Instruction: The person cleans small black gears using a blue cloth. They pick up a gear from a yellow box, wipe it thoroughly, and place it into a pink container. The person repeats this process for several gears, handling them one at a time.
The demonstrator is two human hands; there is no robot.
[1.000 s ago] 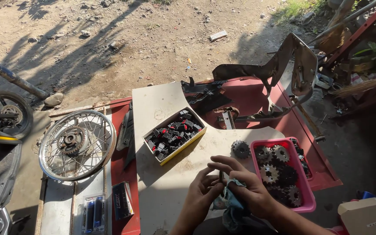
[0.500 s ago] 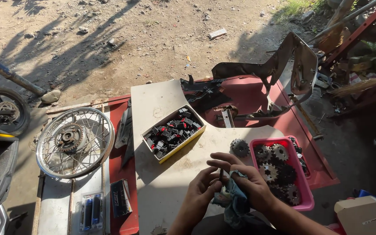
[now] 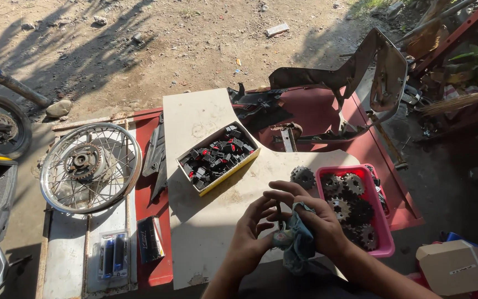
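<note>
My left hand (image 3: 250, 238) and my right hand (image 3: 317, 221) meet over the pale board (image 3: 206, 221) near its front edge. Together they pinch a small dark metal part (image 3: 278, 213). A blue cloth (image 3: 296, 241) is bunched in my right hand and hangs below it. Just beyond my fingers a loose sprocket (image 3: 304, 177) lies on the board. To the right stands a pink tray (image 3: 377, 221) filled with several sprockets.
A yellow-edged box (image 3: 217, 156) of small black and red parts sits mid-board. A spoked wheel (image 3: 91, 166) lies at left on a red table (image 3: 156, 266). Dark motorcycle panels (image 3: 327, 77) lie behind. A cardboard box (image 3: 457, 266) stands at lower right.
The view has shifted slightly. My hands stay together over the board, with the fingers working the small part and the cloth a little lower toward me.
</note>
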